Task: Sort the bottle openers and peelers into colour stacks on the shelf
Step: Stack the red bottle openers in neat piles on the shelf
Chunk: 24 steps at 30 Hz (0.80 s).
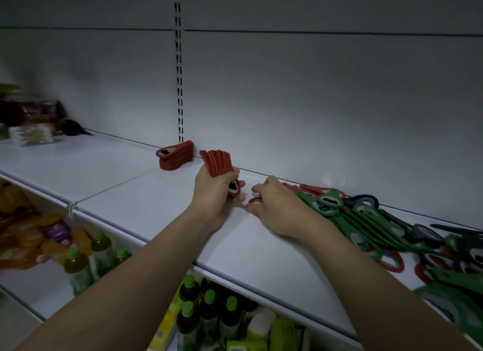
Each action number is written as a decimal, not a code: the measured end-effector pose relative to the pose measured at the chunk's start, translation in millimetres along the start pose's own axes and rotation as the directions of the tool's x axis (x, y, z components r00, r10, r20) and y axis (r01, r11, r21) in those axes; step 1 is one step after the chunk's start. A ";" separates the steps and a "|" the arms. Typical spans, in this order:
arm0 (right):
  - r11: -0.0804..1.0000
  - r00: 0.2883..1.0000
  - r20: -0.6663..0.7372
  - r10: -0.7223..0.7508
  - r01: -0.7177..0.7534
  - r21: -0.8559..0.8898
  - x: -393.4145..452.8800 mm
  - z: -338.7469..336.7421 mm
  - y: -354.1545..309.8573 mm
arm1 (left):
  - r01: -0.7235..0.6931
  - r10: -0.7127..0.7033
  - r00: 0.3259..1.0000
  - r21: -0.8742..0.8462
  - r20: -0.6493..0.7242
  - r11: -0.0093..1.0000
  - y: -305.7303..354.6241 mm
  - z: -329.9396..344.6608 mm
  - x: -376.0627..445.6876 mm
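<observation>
My left hand [217, 193] grips a fanned bunch of red bottle openers [217, 162], their handles sticking up above my fist. Behind it, against the shelf's back wall, stands a neat stack of red openers [173, 155]. My right hand [274, 204] rests on the white shelf [156, 193] just right of the left one, its fingertips pinching a single red opener [254, 200] that lies flat. To the right sprawls a mixed pile of green openers [347, 220], with black ones [366, 200] and more red ones [392, 264] among them.
Packets and a dark object [31, 123] sit at the shelf's far left. The lower shelf holds green-capped bottles [78, 267] and orange pouches [23, 235]. A slotted upright [179, 63] runs up the back wall.
</observation>
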State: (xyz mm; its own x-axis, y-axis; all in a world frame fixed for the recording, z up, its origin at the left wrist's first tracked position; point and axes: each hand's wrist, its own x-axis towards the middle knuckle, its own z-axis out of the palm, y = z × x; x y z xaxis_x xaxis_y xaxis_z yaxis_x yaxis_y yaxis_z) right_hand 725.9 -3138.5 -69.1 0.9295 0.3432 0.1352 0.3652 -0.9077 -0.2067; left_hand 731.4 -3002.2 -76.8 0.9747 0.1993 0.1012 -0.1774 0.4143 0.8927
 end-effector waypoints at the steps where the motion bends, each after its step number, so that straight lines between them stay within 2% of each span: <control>1: 1.000 1.000 0.004 -0.001 0.001 -0.001 -0.6 0.1 0.9 | -0.009 0.008 1.000 0.021 0.014 1.000 -0.2 0.8 -0.5; 4: 1.000 1.000 -0.013 -0.022 0.021 -0.019 -4.1 -1.2 -1.5 | -0.022 0.020 0.999 0.065 0.038 0.998 -1.1 1.2 -1.5; 9: 0.991 0.983 -0.148 -0.111 0.099 -0.088 -10.0 -3.5 -13.8 | -0.034 0.033 0.999 0.052 0.006 0.998 -1.5 -0.1 0.0; 12: 0.996 0.970 -0.226 -0.084 0.078 -0.034 -8.3 -8.9 -15.0 | -0.059 0.059 0.998 0.092 0.005 0.994 -2.0 -0.5 -0.4; 14: 0.995 0.965 -0.258 -0.053 0.073 0.066 -10.4 -14.4 -12.0 | -0.073 0.072 0.997 0.116 0.011 0.990 -2.7 -0.2 -1.4; 16: 0.990 0.975 -0.213 -0.058 0.083 0.111 -14.8 -14.6 -8.8 | -0.079 0.080 0.997 0.129 0.002 0.988 -2.2 0.6 -2.7; 19: 0.995 0.995 -0.086 -0.047 0.055 0.083 -17.8 -8.1 -6.7 | -0.084 0.087 0.996 0.123 -0.024 0.989 -0.6 1.3 -2.4; 24: 0.997 0.995 -0.074 -0.062 0.066 0.051 -15.0 -6.1 -7.2 | -0.096 0.103 0.993 0.124 -0.057 0.988 -0.8 0.5 -2.2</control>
State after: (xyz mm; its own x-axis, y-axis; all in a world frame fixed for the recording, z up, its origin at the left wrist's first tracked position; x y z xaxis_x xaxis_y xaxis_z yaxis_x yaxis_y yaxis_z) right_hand 709.0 -3138.6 -63.7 0.8987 0.3799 0.2193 0.4278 -0.8696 -0.2467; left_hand 729.4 -3003.4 -77.5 0.9417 0.2917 0.1675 -0.2514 0.2795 0.9266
